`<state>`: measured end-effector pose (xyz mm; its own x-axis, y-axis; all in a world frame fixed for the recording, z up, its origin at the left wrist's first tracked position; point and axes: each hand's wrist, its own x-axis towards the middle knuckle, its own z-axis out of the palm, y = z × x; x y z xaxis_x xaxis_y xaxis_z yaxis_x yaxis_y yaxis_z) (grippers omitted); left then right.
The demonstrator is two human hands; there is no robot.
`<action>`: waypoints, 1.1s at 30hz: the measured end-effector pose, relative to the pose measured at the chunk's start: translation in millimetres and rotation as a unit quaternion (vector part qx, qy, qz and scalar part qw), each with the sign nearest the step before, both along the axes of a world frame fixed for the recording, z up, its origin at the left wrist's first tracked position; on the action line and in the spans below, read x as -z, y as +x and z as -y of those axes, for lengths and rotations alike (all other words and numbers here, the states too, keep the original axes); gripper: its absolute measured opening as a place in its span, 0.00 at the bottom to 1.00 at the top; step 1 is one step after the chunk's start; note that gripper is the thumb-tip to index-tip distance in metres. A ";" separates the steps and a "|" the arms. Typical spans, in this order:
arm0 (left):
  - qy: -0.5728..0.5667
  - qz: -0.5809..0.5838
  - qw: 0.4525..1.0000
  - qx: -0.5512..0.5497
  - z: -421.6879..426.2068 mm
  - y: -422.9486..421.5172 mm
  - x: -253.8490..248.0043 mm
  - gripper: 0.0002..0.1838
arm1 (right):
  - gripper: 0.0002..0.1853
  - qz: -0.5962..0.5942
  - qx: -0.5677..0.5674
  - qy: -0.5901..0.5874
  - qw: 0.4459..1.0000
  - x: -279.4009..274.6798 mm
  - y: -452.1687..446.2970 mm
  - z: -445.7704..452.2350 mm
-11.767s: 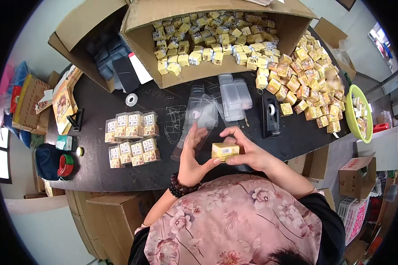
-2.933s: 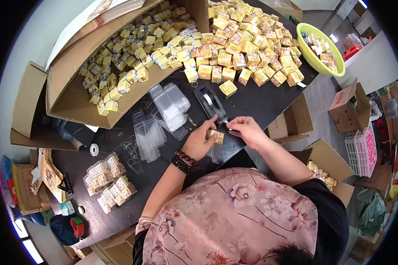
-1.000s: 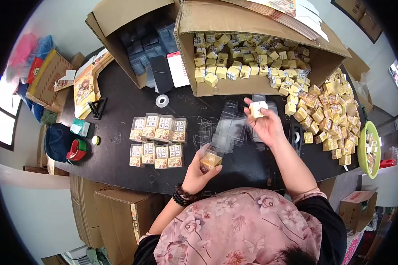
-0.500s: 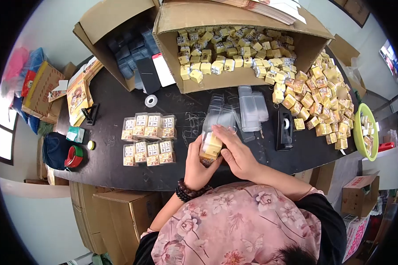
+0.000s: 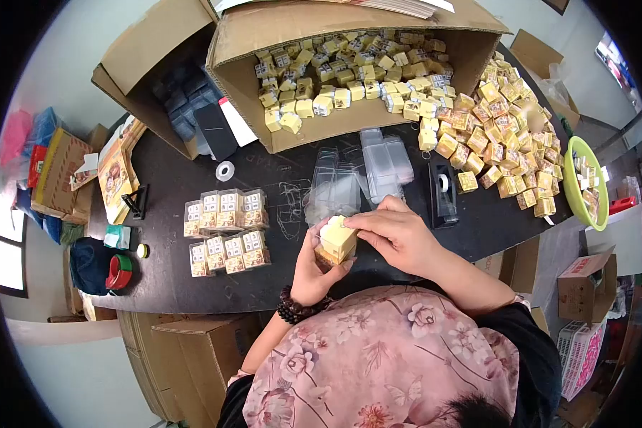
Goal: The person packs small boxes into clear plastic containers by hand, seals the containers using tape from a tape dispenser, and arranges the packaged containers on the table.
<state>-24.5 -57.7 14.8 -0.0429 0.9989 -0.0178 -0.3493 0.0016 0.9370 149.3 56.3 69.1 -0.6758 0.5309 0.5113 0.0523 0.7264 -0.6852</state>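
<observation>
A small yellow box (image 5: 337, 241) with a brown printed lower part stands in the grip of my left hand (image 5: 311, 269), whose fingers and thumb wrap round its sides. At the box's upper right edge, the bent fingers of my right hand (image 5: 398, 234) pinch its top; whether they also hold something small is hidden. Just beyond my hands lie clear plastic cases (image 5: 333, 187), with more clear cases (image 5: 386, 167) beside them. To the left, packed boxes (image 5: 228, 252) in clear cases stand in two rows.
Loose yellow boxes fill a cardboard carton (image 5: 228, 60) at the back and spill into a pile (image 5: 510, 143) on the right. A black tape dispenser (image 5: 442, 196) stands near that pile. A tape roll (image 5: 225, 171), a green basket (image 5: 572, 189) and another carton (image 5: 110, 71) surround the work area.
My right hand has lifted from lying flat over the box and now pinches its top edge. The left hand keeps its hold. The whole view has shifted slightly.
</observation>
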 end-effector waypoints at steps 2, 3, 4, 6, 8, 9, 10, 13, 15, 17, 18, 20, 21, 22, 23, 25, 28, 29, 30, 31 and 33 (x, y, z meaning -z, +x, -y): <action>-0.008 0.016 1.000 0.002 -0.2 1.1 -0.7 0.41 | 0.17 0.021 -0.012 0.014 1.000 -2.5 5.2 -3.9; -0.015 0.046 0.999 0.023 -0.2 0.8 0.7 0.41 | 0.17 0.043 -0.021 0.030 0.998 -6.1 7.4 -5.5; -0.022 0.076 0.996 0.043 -0.1 1.0 1.3 0.41 | 0.16 0.065 -0.029 0.046 0.996 -9.8 9.6 -7.1; -0.033 0.071 0.996 0.048 1.1 3.0 0.2 0.40 | 0.15 0.067 -0.049 0.031 0.996 -17.5 15.0 -11.2; -0.044 0.065 0.995 0.053 1.7 4.3 -1.8 0.40 | 0.14 0.069 -0.069 0.015 0.995 -19.3 17.3 -15.3; -0.055 0.074 0.994 0.063 1.8 4.5 -3.1 0.40 | 0.13 0.072 -0.068 0.058 0.993 -18.9 17.5 -17.2; -0.067 0.084 0.992 0.074 1.9 5.1 -3.7 0.39 | 0.11 0.075 -0.066 0.102 0.990 -18.2 17.9 -17.7; -0.065 0.090 0.989 0.102 0.7 7.6 -0.3 0.38 | 0.07 0.060 -0.068 0.099 0.991 -12.9 17.7 -17.8; -0.070 0.080 0.988 0.113 1.5 8.7 -0.6 0.39 | 0.06 0.039 -0.057 0.001 0.998 -7.2 18.3 -16.2; -0.075 0.070 0.987 0.123 2.6 9.4 -1.6 0.39 | 0.06 0.019 -0.047 -0.098 0.994 -6.1 18.9 -15.1; -0.072 0.053 0.987 0.134 2.1 9.5 -2.7 0.39 | 0.05 0.027 -0.036 -0.052 0.998 -8.1 19.7 -15.5; -0.069 0.033 0.987 0.140 1.6 8.9 -3.6 0.40 | 0.05 0.033 -0.030 -0.005 0.999 -10.4 19.5 -16.3; -0.063 0.059 0.986 0.140 1.3 9.4 -2.6 0.39 | 0.06 0.037 -0.055 0.018 0.998 -10.8 19.9 -16.2; -0.056 0.086 0.985 0.141 1.1 10.0 -1.1 0.39 | 0.06 0.041 -0.079 0.042 0.995 -10.5 20.3 -16.2; -0.056 0.085 0.985 0.138 1.5 10.3 1.9 0.39 | 0.06 0.039 -0.083 0.042 0.995 -9.1 21.1 -16.1; -0.054 0.134 0.979 0.147 2.4 11.2 8.1 0.40 | 0.10 0.006 -0.079 0.049 0.996 -5.9 21.8 -14.6; -0.029 0.148 0.980 0.128 5.0 15.8 5.7 0.35 | 0.14 -0.079 -0.002 -0.114 0.990 -5.3 17.7 3.8; -0.028 0.149 0.980 0.127 5.1 16.7 6.9 0.35 | 0.15 -0.080 -0.029 -0.196 0.977 4.9 18.3 8.5; -0.065 0.242 0.960 0.128 5.2 17.1 8.8 0.32 | 0.17 -0.081 -0.055 -0.276 0.956 16.6 18.6 10.3; -0.101 0.332 0.929 0.127 5.5 17.7 10.0 0.31 | 0.15 -0.051 -0.089 -0.252 0.962 21.4 20.2 9.0; -0.085 0.269 0.952 0.123 5.5 18.0 11.0 0.31 | 0.14 -0.042 -0.092 -0.231 0.968 30.8 20.1 11.4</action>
